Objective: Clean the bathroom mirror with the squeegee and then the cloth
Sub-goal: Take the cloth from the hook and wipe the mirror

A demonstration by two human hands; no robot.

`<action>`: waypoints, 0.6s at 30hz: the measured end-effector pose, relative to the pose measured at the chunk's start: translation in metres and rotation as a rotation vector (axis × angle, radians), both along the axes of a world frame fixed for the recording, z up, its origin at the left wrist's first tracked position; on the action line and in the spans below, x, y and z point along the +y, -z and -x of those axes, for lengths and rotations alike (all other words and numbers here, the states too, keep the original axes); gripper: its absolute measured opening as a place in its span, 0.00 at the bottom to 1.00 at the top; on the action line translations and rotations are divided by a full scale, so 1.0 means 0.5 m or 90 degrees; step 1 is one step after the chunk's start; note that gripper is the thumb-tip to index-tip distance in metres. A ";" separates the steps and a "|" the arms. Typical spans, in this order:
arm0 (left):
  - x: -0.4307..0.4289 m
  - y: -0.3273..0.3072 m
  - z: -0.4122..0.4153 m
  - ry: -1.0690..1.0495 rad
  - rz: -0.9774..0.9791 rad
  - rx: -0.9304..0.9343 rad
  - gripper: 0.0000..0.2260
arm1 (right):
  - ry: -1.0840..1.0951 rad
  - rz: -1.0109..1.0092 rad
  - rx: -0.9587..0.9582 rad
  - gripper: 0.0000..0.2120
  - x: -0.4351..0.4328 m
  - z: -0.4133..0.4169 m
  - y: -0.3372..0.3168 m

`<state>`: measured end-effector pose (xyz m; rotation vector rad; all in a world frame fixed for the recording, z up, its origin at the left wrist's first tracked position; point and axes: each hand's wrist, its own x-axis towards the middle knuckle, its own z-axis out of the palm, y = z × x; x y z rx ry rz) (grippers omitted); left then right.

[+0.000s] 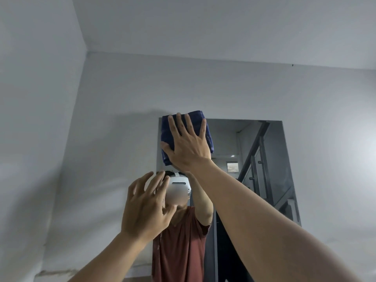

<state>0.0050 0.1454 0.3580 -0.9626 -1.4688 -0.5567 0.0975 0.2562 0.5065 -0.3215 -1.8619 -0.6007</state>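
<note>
A frameless mirror hangs on the grey wall in front of me. A folded dark blue cloth lies flat against the mirror's top left corner. My right hand presses on the cloth with its palm and spread fingers. Lower down, my left hand is raised before the mirror's left edge, fingers apart, holding nothing. No squeegee is in view.
The mirror reflects a person in a red shirt with a white headset, plus a staircase with a dark railing. Bare grey walls meet at a corner on the left, under the ceiling.
</note>
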 end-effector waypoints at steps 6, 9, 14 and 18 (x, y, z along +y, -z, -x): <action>0.009 0.021 -0.014 -0.019 0.015 -0.037 0.34 | 0.005 -0.009 -0.013 0.37 0.018 -0.016 0.007; 0.011 0.026 -0.030 -0.019 0.033 -0.037 0.33 | 0.010 -0.023 -0.010 0.36 0.042 -0.032 0.016; 0.012 0.051 -0.033 -0.047 0.077 -0.064 0.35 | 0.019 -0.016 -0.019 0.36 0.079 -0.059 0.025; -0.001 0.058 -0.019 -0.056 0.084 -0.087 0.36 | 0.019 0.010 -0.007 0.35 0.101 -0.075 0.025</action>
